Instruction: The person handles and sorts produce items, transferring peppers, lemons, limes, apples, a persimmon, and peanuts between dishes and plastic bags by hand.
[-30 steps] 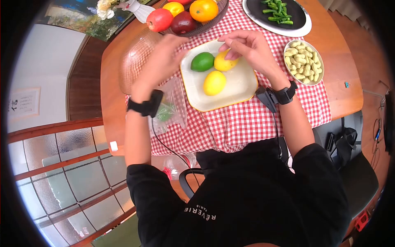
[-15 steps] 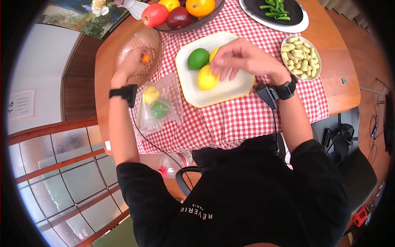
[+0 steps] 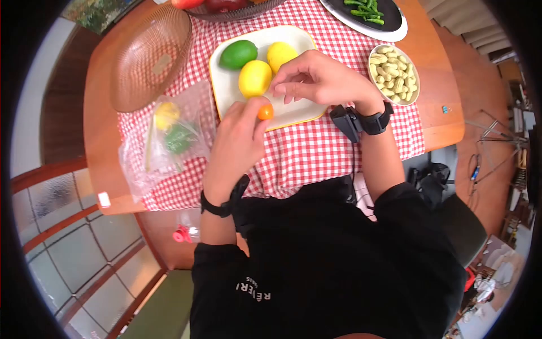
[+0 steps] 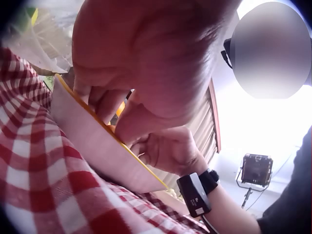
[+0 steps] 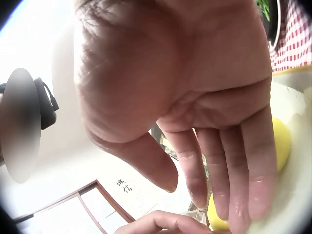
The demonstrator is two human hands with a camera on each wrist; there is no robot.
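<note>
My left hand pinches a small round orange fruit between thumb and fingers, over the front edge of a cream tray with a yellow rim. My right hand hovers over the tray's right side, fingers loosely bent and holding nothing. In the right wrist view its fingers hang down beside the yellow fruit. Two lemons, a front one and a back one, lie in the tray with a green lime-like fruit. The left wrist view shows the left hand at the tray's rim.
Left of the tray lies a clear plastic bag with yellow and green fruit inside. Behind it stands a ribbed brownish glass bowl. A fruit bowl, a plate of green peppers and a bowl of peanuts stand around the tray.
My left hand reached left into the glass bowl, then came back to the tray with the orange fruit. The right hand stays over the tray, and the head view has shifted.
</note>
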